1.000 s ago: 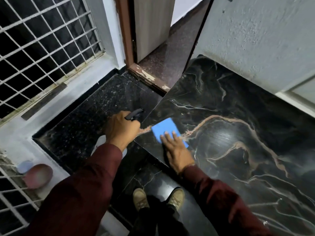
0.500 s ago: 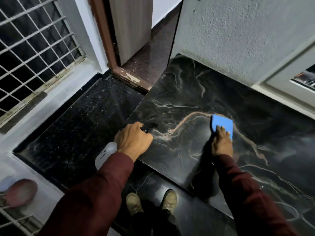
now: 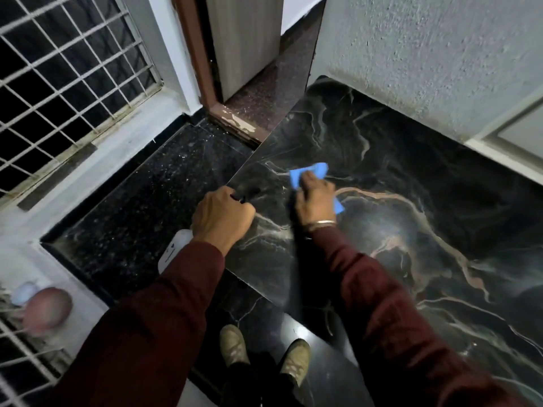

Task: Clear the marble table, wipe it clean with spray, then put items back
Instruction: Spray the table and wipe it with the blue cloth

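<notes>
The black marble table (image 3: 411,177) with pale and copper veins fills the right half of the view. My right hand (image 3: 316,198) presses a blue cloth (image 3: 308,171) flat on the marble near its left edge. My left hand (image 3: 221,217) grips a white spray bottle (image 3: 174,254) with a black trigger head, held at the table's left edge. Most of the bottle is hidden under my hand and sleeve.
A lower black speckled ledge (image 3: 147,207) lies left of the table. A window grille (image 3: 67,77) is at far left, a doorway (image 3: 249,54) straight ahead, a rough grey wall (image 3: 426,54) behind the table. A pinkish round object (image 3: 48,309) sits at lower left. My shoes (image 3: 264,351) stand below.
My right hand has slid the blue cloth back left across the marble, after sweeping right half a second ago. The left hand with the bottle has stayed by the table's left edge.
</notes>
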Motion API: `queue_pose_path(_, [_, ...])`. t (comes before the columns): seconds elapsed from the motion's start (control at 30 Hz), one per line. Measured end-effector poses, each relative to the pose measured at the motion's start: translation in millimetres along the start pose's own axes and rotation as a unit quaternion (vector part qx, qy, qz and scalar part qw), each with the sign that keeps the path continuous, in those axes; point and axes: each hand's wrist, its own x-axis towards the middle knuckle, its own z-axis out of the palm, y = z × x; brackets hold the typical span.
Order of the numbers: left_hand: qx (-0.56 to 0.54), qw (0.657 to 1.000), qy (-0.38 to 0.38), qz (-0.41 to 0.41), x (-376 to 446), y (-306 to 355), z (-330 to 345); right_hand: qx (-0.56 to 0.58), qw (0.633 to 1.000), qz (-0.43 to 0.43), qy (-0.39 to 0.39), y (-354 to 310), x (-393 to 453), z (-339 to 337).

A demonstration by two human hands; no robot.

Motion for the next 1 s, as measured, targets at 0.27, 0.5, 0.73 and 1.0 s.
queue_pose_path(0.27, [-0.009, 0.998, 0.047, -0.031, -2, -1, 4, -0.103, 0.942, -0.309, -0.081, -8, -44, 7])
queue_pose_path(0.5, [0.002, 0.997, 0.064, -0.039, 15, -7, 6, -0.19, 0.98, -0.048, -0.036, 46, 29, -7])
queue_pose_path(0.73, [0.004, 0.997, 0.071, -0.029, 10, -4, 10, -0.155, 0.922, -0.322, -0.146, 47, -54, -14])
queue_pose_path(1.0, [0.004, 0.995, 0.098, -0.031, 17, -17, 7, -0.143, 0.963, -0.223, -0.049, -25, -6, 29])
